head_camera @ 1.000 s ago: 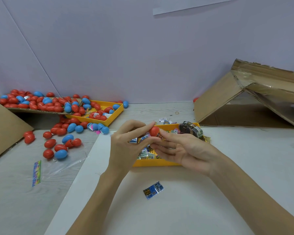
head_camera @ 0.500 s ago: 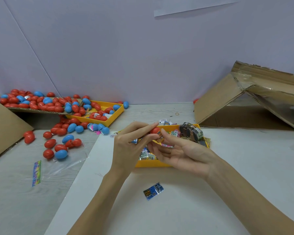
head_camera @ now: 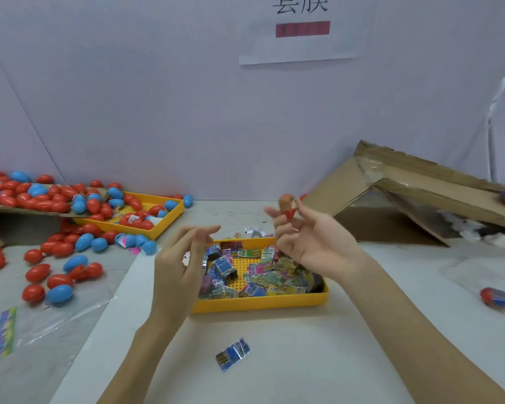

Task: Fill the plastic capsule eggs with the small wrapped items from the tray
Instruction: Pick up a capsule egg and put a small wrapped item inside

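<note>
Red egg lifted clear of the tray, the hands now parted

The red capsule egg (head_camera: 287, 206) is pinched at the fingertips of the right hand (head_camera: 309, 243), raised above the far edge of the yellow tray (head_camera: 260, 305); a second ago both hands met over that tray around the egg. The left hand (head_camera: 178, 263) has drawn back to the tray's left side, fingers loosely curled and seemingly empty. I'd guess this egg is filled and headed aside; wrapped items (head_camera: 257, 275) still crowd the tray

Pale lilac wall (head_camera: 158, 97), paper sign (head_camera: 302, 30) (printed characters), white tabletop (head_camera: 274, 374), even light.
</note>
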`<state>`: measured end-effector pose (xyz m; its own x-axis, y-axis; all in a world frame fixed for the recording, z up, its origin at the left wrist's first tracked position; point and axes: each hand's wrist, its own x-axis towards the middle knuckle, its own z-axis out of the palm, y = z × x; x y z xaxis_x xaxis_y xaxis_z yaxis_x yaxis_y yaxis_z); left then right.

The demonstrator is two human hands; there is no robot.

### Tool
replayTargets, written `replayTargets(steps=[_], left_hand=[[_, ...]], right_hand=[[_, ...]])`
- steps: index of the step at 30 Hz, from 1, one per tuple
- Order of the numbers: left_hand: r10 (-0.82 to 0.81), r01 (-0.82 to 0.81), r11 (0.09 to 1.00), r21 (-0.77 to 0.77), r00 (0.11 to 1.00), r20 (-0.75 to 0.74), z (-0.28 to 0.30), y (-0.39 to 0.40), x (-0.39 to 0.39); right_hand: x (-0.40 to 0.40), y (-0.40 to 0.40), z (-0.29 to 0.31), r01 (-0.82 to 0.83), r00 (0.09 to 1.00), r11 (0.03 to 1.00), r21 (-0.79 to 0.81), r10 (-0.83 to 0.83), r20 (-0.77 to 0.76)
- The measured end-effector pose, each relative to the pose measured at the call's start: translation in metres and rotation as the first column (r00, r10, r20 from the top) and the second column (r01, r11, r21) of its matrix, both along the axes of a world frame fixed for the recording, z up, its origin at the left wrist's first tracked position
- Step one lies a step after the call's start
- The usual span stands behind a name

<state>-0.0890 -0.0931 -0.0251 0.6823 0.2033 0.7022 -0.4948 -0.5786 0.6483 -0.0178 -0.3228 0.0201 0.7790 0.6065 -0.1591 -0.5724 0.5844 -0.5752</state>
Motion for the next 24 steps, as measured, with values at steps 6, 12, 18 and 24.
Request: replayTargets(steps=[6,12,18,24], left_hand=[[0.057,-0.060,0.997,-0.043,0.995,-0.079,0.001,0.000,0.003],[0.165,-0.183,0.982,-0.048,0.954,-0.251,-0.009,0.011,0.014],[0.396,-0.426,0.905,0.021,0.821,-0.412,-0.014,0.056,0.057],[0.555,-0.406,0.816,0.411,0.749,-0.361,0.014,0.120,0.130]], right_hand=[[0.032,-0.037,0.027,0.239,0.962,0.955,0.174,-0.258,0.095],[-0.002,0.001,-0.040,0.182,0.953,0.932,-0.313,-0.090,0.288],[-0.010,0.017,-0.048,0.296,0.899,0.828,-0.477,-0.072,0.432],[-0.004,0.021,-0.056,0.321,0.882,0.778,-0.539,-0.039,0.469]])
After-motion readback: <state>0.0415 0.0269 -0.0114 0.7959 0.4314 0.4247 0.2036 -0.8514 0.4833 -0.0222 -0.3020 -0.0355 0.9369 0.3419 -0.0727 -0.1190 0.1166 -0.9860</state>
